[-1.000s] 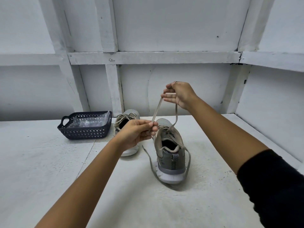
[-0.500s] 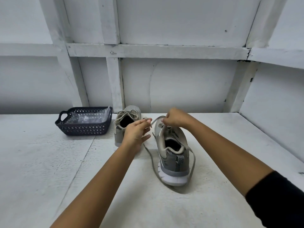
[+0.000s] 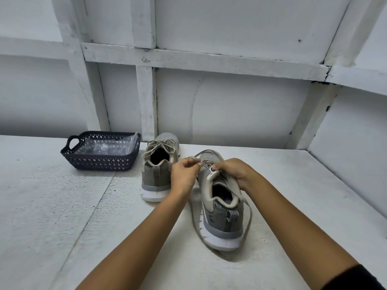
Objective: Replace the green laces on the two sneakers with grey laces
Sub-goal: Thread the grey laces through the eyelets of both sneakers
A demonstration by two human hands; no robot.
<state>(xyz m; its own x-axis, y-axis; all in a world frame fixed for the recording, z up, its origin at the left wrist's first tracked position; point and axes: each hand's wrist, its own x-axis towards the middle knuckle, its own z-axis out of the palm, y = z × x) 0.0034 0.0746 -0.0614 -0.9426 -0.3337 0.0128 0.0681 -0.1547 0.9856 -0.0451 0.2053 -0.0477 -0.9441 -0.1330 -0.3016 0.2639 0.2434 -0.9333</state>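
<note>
**Two hands close in on a sneaker's lace**

A person's left hand (image 3: 184, 174) and right hand (image 3: 234, 173) meet over the front of the near sneaker (image 3: 222, 214). It stands upright on a white table (image 3: 62, 216) with its heel toward the camera.

The left hand pinches a pale greyish lace (image 3: 195, 159) between thumb and fingertips, just left of the sneaker's eyelets, and a short bend of lace shows above the fingers. The right hand, fingers curled, grasps the same lace at the upper eyelets, its fingertips against the sneaker's edge (one dark-painted nail shows).

The rest of the lace lies slack. It drops down the sneaker's right side, curves round behind the heel on the table and runs back up the left side.

The far sneaker (image 3: 157, 174) stands just beside the near one, to the left and a little farther back, with its heel also toward the camera. The far sneaker's lace (image 3: 160, 145), likewise pale, is threaded through its eyelets. The left wrist crosses in front of this sneaker's right side.

Near it on the left, by the white boarded wall (image 3: 230, 105), sits a dark openwork basket (image 3: 100, 162) with a handle, and a clear plastic bag (image 3: 104, 146) lies inside. A black sleeve (image 3: 356, 279) covers the right arm at the picture's lower right corner.
</note>
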